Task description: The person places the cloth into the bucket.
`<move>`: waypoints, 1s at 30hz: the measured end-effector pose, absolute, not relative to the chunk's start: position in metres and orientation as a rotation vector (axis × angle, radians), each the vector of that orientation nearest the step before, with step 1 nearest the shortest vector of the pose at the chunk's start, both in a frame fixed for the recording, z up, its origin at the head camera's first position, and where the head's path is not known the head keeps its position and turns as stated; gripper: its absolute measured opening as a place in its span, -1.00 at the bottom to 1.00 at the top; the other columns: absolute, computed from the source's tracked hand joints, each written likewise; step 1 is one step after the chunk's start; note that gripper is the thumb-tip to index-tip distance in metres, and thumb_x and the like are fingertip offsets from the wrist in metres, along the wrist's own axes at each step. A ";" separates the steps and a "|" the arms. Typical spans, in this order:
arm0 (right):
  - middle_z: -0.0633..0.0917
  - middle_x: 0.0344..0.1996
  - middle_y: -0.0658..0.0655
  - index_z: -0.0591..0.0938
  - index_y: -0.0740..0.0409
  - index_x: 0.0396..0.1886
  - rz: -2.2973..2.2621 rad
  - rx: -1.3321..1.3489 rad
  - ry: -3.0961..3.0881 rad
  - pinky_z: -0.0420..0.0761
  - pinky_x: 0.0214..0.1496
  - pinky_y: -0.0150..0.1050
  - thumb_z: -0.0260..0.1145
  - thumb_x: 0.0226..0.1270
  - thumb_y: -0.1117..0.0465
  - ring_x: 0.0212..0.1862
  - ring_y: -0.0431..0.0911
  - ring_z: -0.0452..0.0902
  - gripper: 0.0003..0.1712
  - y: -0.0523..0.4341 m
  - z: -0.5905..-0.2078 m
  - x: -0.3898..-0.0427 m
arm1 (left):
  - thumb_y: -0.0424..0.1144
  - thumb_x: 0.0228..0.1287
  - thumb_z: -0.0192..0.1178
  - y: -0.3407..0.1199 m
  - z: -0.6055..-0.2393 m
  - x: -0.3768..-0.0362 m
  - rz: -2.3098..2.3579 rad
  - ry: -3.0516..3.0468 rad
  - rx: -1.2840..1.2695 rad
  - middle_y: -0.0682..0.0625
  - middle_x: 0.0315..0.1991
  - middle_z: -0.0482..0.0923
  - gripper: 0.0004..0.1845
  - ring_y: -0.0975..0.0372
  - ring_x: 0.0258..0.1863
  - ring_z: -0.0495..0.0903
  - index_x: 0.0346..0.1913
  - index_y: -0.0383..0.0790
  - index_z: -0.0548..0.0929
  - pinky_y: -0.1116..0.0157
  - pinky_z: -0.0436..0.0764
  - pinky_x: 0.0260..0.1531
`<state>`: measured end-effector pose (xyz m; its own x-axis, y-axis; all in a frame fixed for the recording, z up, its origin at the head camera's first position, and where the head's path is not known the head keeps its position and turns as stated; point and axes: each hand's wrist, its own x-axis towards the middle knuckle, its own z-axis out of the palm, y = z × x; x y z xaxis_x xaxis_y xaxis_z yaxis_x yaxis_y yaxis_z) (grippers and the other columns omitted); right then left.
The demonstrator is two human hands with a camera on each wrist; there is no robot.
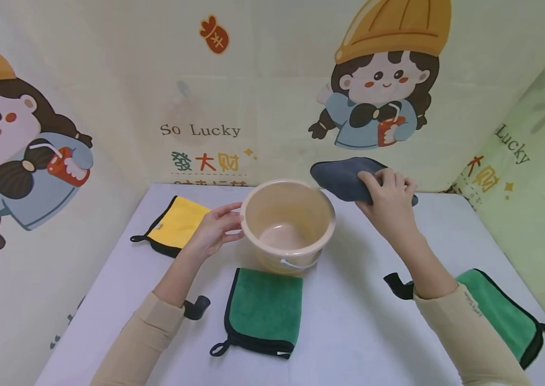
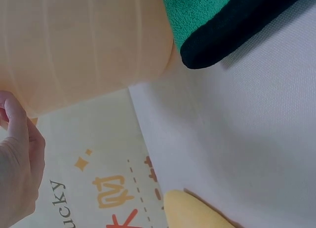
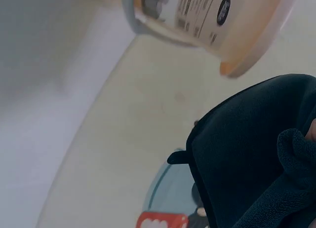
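A beige plastic bucket point(image 1: 258, 256) stands upright on the table, its mouth facing up and its inside bare. At the bucket's left side my left hand point(image 1: 215, 230) touches the outside just below the rim, fingers only slightly bent; the left wrist view shows this hand point(image 2: 19, 159) beside the bucket wall point(image 2: 89, 45). My right hand point(image 1: 390, 203) grips a dark blue towel point(image 1: 342, 179), held in the air to the right of the bucket and around rim height or higher. In the right wrist view the towel point(image 3: 242, 149) hangs bunched, with most of the hand out of frame.
A green towel point(image 1: 265, 308) with black trim lies in front of the bucket. Another green towel point(image 1: 504, 311) is at the right, partly behind the right sleeve. A yellow towel point(image 1: 181, 220) lies at the left. Printed cloth walls point(image 1: 282, 107) close off the back and sides.
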<state>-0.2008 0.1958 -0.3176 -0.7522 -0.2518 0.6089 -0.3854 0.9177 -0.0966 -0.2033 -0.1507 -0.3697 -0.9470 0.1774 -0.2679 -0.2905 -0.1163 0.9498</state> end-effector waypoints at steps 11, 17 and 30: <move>0.42 -0.19 0.31 0.50 0.04 0.00 0.165 0.713 -2.476 0.18 -0.05 0.21 0.47 -0.03 0.20 -0.10 0.22 0.27 -0.46 0.154 -0.318 -0.207 | -0.24 0.27 0.13 -0.151 -0.369 -0.203 2.137 1.846 -0.135 -0.20 0.08 0.40 -0.49 0.08 -0.06 0.57 0.28 -0.14 0.32 0.26 0.59 -0.13; 0.43 -0.18 0.25 0.53 -0.06 0.00 0.059 0.839 -2.492 0.21 -0.06 0.15 0.46 -0.03 0.16 -0.13 0.16 0.28 -0.48 0.136 -0.324 -0.209 | -0.22 0.26 0.14 -0.150 -0.368 -0.202 2.133 1.847 -0.136 -0.13 0.02 0.44 -0.46 0.09 -0.06 0.56 0.29 -0.14 0.31 0.26 0.58 -0.11; 0.42 -0.15 0.16 0.50 -0.18 0.08 0.002 0.991 -2.672 0.21 0.05 0.15 0.38 0.08 0.09 -0.05 0.11 0.28 -0.49 0.104 -0.338 -0.216 | -0.20 0.24 0.17 -0.150 -0.369 -0.203 2.124 1.846 -0.145 -0.12 0.02 0.42 -0.43 0.20 -0.17 0.59 0.30 -0.16 0.30 0.25 0.58 -0.11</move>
<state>-0.2159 0.1037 -0.3382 -0.7210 -0.6381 0.2700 -0.6385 0.7633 0.0987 -0.2033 -0.1503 -0.3688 -0.9430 0.1741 -0.2838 -0.3053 -0.1120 0.9457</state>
